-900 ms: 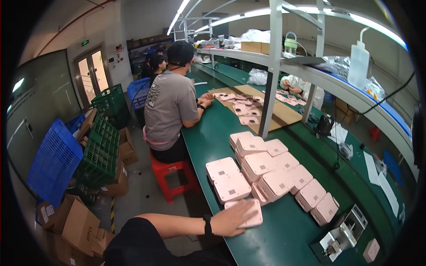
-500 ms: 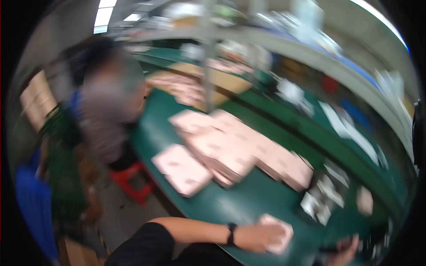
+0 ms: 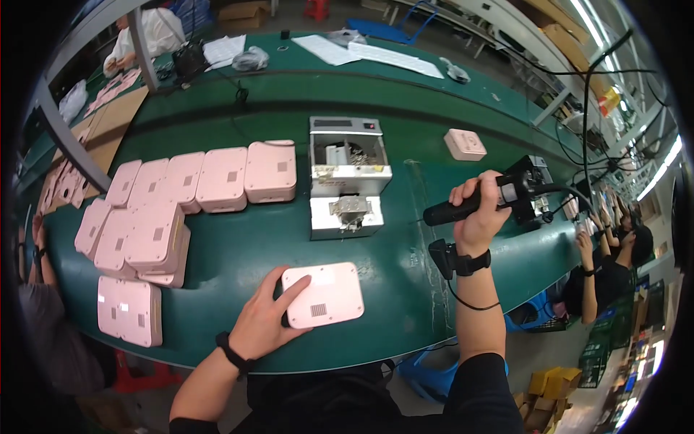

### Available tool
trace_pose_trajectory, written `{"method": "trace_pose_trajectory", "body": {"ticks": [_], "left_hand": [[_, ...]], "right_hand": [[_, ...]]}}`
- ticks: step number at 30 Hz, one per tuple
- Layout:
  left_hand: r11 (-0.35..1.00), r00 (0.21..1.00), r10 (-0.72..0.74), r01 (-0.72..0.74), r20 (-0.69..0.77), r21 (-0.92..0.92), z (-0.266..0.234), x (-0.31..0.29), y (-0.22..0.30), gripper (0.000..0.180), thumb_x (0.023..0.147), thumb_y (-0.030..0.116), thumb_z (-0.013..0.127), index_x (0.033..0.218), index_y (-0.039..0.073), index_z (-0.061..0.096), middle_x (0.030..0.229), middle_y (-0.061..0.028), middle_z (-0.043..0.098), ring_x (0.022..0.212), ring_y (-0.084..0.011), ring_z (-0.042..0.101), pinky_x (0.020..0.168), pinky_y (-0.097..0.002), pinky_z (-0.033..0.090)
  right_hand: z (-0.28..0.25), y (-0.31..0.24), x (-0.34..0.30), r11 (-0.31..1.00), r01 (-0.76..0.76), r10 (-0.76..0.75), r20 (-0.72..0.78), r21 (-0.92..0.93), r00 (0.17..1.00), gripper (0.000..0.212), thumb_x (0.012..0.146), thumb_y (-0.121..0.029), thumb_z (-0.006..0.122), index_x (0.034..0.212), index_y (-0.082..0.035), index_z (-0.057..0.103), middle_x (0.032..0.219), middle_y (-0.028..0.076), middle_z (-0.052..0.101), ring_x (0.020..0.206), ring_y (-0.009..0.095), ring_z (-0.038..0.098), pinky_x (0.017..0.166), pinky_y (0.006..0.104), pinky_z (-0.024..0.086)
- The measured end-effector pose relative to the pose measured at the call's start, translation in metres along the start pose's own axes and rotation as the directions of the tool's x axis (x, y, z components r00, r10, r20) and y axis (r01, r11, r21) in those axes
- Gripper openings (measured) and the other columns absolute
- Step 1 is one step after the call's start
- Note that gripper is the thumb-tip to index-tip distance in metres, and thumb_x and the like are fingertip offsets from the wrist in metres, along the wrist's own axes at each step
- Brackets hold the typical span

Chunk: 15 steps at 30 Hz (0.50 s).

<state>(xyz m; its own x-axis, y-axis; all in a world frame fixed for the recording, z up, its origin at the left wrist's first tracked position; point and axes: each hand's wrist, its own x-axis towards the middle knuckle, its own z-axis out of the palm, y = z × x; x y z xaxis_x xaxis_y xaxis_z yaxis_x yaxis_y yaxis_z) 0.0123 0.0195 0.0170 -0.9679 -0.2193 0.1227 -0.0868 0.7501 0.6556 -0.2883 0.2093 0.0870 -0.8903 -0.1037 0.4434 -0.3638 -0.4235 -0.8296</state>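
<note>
My left hand holds a pale pink rounded plastic case by its left end, with one finger lying over the top. The case rests on the green table, showing corner holes and a small dark grille patch. Raised to the right, my right hand is wrapped round a black electric screwdriver, its tip pointing left and its cable running off to the right. Beyond the case stands a grey and white screw feeder, with loose screws in its open tray.
Several pink cases stand in rows and stacks at the left. A single pink case lies at the far right, near a black device. Co-workers sit at both sides. A grey shelf post rises at the left.
The view has swung right, from the stacked cases to the feeder. My left hand stays on a pink case. My right hand, blurred low at the right before, is now raised with the screwdriver.
</note>
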Motion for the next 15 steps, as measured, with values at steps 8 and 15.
{"method": "trace_pose_trajectory", "body": {"ticks": [8,15], "left_hand": [[0.994,0.996,0.074,-0.07,0.05,-0.081,0.011,0.048,0.001,0.078,0.063,0.022,0.087,0.134,0.018,0.054,0.133,-0.019,0.04,0.113,-0.0395,0.055,0.094,-0.0434,0.051],[0.988,0.989,0.139,-0.136,0.044,-0.075,0.008,0.053,-0.007,0.077,0.063,0.021,0.087,0.134,0.021,0.056,0.131,-0.0162,0.042,0.116,-0.0365,0.055,0.098,-0.0428,0.049]], "right_hand": [[0.08,-0.035,-0.021,0.954,-0.118,0.028,0.309,0.275,0.951,0.018,0.096,-0.024,0.05,0.094,-0.005,0.05,0.066,0.008,0.052,0.051,0.017,0.05,0.053,0.0344,0.045],[0.115,-0.017,-0.017,0.999,-0.006,-0.016,0.425,0.05,0.905,0.018,0.096,-0.023,0.053,0.094,-0.005,0.051,0.061,0.009,0.051,0.046,0.017,0.047,0.048,0.0344,0.044]]}}
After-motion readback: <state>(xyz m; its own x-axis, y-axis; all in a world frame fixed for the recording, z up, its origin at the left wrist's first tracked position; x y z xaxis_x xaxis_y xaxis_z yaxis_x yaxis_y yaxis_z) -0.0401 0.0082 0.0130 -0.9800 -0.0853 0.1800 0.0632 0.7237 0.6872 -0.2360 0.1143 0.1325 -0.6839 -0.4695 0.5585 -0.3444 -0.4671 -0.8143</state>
